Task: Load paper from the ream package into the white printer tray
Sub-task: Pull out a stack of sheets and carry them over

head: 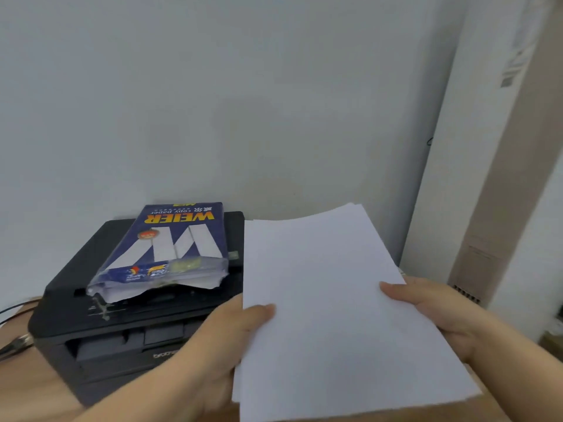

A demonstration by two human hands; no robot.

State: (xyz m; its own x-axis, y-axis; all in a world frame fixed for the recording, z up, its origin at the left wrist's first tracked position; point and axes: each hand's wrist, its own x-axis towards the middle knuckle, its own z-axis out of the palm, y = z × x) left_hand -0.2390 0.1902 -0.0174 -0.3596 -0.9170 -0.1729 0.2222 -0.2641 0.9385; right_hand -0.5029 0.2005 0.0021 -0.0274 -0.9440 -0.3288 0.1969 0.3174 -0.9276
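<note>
Head view shows both hands holding a stack of white paper [335, 315] in the air, to the right of a black printer [122, 330]. Left hand [222, 339] grips the stack's left edge, thumb pressed on the top sheet and fingers hidden beneath. Right hand [438, 315] clasps the right edge the same way, thumb on top. A blue ream package [173, 242], its near end torn open with sheets showing, lies on the printer's top. The printer sits on a wooden table [27, 385], close to the table's back edge by the wall; black cables [15, 342] lie at the table's left edge.
</note>
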